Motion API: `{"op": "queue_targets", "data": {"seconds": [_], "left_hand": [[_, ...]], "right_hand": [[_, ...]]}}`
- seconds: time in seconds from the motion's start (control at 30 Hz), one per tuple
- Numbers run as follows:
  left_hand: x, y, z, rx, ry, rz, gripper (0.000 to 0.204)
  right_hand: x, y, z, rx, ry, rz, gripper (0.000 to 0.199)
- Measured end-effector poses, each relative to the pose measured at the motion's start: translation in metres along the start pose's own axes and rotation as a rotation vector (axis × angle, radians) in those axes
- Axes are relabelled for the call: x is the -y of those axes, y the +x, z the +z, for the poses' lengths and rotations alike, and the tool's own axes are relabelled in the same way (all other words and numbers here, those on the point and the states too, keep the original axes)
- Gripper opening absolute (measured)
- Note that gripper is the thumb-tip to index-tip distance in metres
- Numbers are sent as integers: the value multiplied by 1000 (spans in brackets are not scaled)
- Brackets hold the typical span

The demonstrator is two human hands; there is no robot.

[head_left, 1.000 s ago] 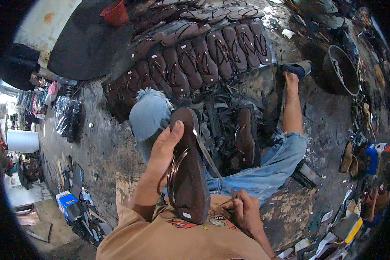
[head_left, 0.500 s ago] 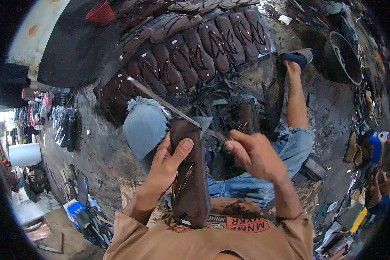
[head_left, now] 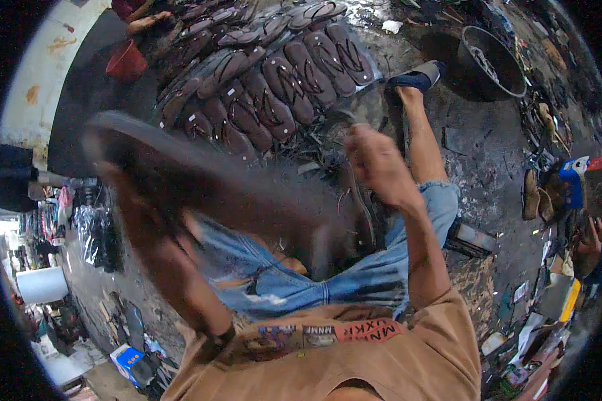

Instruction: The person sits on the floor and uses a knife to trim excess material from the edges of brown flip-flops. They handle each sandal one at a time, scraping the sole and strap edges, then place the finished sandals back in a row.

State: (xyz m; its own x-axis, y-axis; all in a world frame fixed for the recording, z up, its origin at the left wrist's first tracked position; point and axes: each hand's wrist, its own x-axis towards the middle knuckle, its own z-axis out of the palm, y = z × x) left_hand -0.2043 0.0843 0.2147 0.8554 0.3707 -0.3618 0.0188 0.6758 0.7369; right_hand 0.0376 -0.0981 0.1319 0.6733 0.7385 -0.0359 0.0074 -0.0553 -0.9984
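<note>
My left hand [head_left: 172,250] grips a dark brown flip-flop [head_left: 241,190], both smeared by motion. The flip-flop lies slantwise above my lap, one end up at the left and the other low near the middle. My right hand [head_left: 380,164] is closed above my right thigh, apart from the flip-flop. A dark curved piece [head_left: 343,116] shows at its top and a thin strip [head_left: 364,210] hangs below. Blur hides what the fingers hold, and I cannot make out a knife blade.
Rows of brown flip-flops [head_left: 264,110] lie ahead on the floor, beside dark offcuts. A black tub [head_left: 491,67] stands far right, a red bucket [head_left: 126,61] far left. Another person's arm [head_left: 148,23] shows at the top left, a hand [head_left: 594,237] at the right edge.
The flip-flop has swung from upright before my chest to a slant at the left. My right hand rose away from it, and the knife it held no longer shows clearly.
</note>
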Motion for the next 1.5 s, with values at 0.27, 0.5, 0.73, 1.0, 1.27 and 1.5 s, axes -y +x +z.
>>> {"op": "queue_targets", "data": {"seconds": [0.27,0.5,0.73,1.0,1.27,1.5], "left_hand": [[30,30,50,-217,-257,77,36],[36,50,58,20,-543,197,27],[49,28,76,-162,-287,148,19],[53,16,74,-183,-362,131,30],[78,-13,44,-200,-70,48,36],[85,-29,25,-212,21,56,51]], "right_hand": [[-20,-134,23,-434,-20,-15,44],[-38,-164,14,-517,139,134,39],[-6,-178,36,-316,-141,-107,38],[-28,-231,49,-140,-334,66,28],[15,-156,12,-8,-534,-10,25],[25,-139,9,301,-416,27,30]]}}
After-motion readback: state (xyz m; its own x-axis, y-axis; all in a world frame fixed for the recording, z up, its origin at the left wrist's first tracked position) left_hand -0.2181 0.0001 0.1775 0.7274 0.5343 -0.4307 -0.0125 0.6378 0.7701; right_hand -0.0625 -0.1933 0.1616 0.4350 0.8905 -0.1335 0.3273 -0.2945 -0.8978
